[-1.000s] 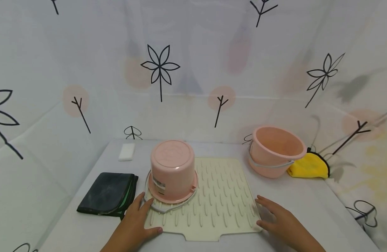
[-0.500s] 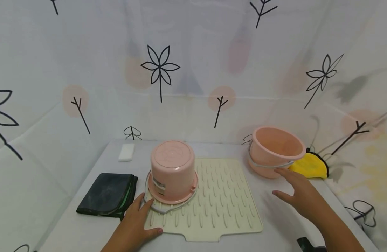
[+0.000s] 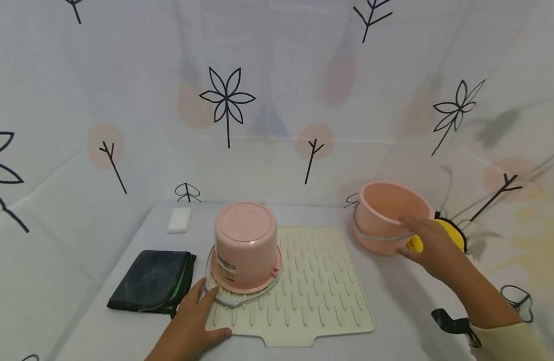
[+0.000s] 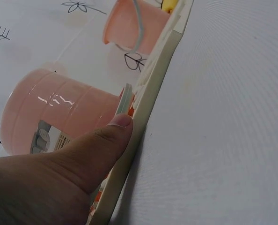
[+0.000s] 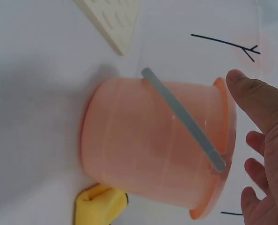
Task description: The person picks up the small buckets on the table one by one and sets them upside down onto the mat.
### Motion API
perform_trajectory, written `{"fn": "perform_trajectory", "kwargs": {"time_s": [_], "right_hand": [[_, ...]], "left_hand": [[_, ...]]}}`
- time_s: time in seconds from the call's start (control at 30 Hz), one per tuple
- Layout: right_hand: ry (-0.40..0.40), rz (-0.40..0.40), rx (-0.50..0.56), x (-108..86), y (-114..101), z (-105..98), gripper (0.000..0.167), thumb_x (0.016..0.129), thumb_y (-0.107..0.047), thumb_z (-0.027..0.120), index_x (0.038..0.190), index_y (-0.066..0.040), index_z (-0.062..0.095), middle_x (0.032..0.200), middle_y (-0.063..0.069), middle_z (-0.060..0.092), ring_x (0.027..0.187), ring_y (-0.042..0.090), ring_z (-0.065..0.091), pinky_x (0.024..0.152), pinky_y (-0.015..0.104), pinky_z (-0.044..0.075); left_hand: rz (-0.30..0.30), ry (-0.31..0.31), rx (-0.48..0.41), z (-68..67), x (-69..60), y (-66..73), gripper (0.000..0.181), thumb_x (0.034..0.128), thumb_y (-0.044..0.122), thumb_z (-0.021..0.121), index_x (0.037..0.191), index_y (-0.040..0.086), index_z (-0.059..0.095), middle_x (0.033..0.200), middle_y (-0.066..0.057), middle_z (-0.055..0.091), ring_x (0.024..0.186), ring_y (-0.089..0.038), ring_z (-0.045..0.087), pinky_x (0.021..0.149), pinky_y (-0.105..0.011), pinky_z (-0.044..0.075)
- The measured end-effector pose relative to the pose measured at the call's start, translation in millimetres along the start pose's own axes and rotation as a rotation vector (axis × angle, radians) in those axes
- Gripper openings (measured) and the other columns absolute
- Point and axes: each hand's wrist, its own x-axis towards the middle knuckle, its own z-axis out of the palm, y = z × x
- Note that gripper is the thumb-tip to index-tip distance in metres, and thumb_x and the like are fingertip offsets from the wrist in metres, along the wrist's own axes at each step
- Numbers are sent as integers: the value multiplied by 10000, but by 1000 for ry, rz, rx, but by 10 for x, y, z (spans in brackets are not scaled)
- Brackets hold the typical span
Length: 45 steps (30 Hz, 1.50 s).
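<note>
A pink bucket (image 3: 245, 250) stands upside down on the left part of a cream ridged board (image 3: 322, 286), its grey handle (image 3: 231, 302) lying around the rim. My left hand (image 3: 191, 321) rests at the board's front left corner, fingers spread beside that handle; in the left wrist view the thumb (image 4: 101, 150) lies along the board's edge. At the back right stands a second pink bucket (image 3: 371, 220), upright, with its handle hanging down. My right hand (image 3: 432, 248) is at this bucket's right rim, fingers spread and loosely bent; the right wrist view shows no grip on it.
A dark folded pouch-like item (image 3: 150, 281) with green edging lies left of the board. Behind it is a small white block (image 3: 179, 219). A yellow item with black trim (image 3: 454, 233) sits beside the upright bucket, partly hidden by my right hand. A patterned white sheet hangs behind.
My right hand has left the board's right edge and moved away and to the right, up to the upright bucket's rim. The left hand and both buckets stay in place.
</note>
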Motion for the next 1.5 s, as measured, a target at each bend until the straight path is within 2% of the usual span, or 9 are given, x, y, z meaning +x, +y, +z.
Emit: {"fn": "perform_trajectory", "kwargs": {"time_s": [0.17, 0.23, 0.33, 0.4, 0.63, 0.83, 0.97, 1.3, 1.5], "right_hand": [[-13, -17, -21, 141, 87, 25, 881, 845, -277, 892, 1543, -6, 428, 1350, 278, 593, 1267, 513, 484, 997, 720, 433], [-30, -17, -24, 184, 117, 33, 898, 847, -284, 892, 1558, -14, 414, 1426, 288, 541, 1281, 517, 474, 996, 721, 439], [-38, -39, -36, 236, 141, 37, 899, 838, -286, 901, 1557, -28, 426, 1452, 268, 531, 1256, 496, 506, 966, 695, 474], [-46, -63, -39, 270, 159, 42, 887, 831, -274, 908, 1545, -28, 443, 1492, 254, 508, 1298, 497, 490, 988, 696, 462], [-80, -133, -78, 379, 202, 56, 867, 787, -291, 936, 1487, -20, 503, 1469, 241, 546, 1372, 474, 456, 1073, 700, 390], [-156, -104, -58, 449, 214, 98, 857, 812, -348, 914, 1479, 1, 506, 1462, 253, 548, 1311, 457, 520, 1032, 661, 462], [-192, -65, -81, 482, 217, 158, 857, 832, -389, 895, 1493, -10, 503, 1424, 238, 597, 1265, 426, 570, 1022, 651, 487], [-208, -51, -193, 512, 226, 240, 901, 819, -451, 891, 1499, -13, 496, 1386, 256, 635, 1214, 447, 620, 994, 649, 506], [-191, -39, -217, 513, 231, 276, 841, 831, -392, 894, 1467, 8, 518, 1365, 258, 646, 1204, 442, 622, 998, 648, 502]], "left_hand": [[22, 17, -15, -8, -9, -8, 1169, 608, 768, 871, 1521, 124, 527, 1674, -259, 258, 1493, -556, 311, 1022, -782, 402], [26, 19, -18, -13, -12, -5, 1169, 607, 767, 873, 1519, 123, 529, 1674, -258, 259, 1492, -557, 311, 1020, -783, 403], [21, 12, -22, -10, -9, -4, 1173, 602, 765, 876, 1519, 122, 529, 1675, -259, 256, 1493, -560, 307, 1021, -781, 404], [19, 7, -22, -5, -6, -9, 1173, 601, 766, 876, 1518, 121, 530, 1675, -259, 255, 1493, -561, 308, 1021, -780, 405], [12, -2, -14, -4, 4, -12, 1171, 595, 759, 884, 1512, 118, 538, 1670, -266, 261, 1490, -566, 309, 1025, -776, 406], [34, 13, -17, -13, -12, -4, 1151, 612, 743, 887, 1512, 115, 538, 1668, -266, 265, 1489, -560, 318, 1022, -770, 417], [30, 11, -23, -14, -8, -7, 1149, 614, 742, 887, 1514, 119, 538, 1672, -258, 264, 1495, -551, 315, 1028, -770, 413], [10, 5, 3, -10, -2, -7, 1161, 594, 762, 883, 1512, 137, 541, 1667, -261, 272, 1482, -561, 328, 1010, -789, 409], [15, 10, 6, -4, -2, -7, 1160, 596, 776, 872, 1510, 143, 542, 1668, -250, 273, 1480, -558, 330, 1003, -798, 403]]}}
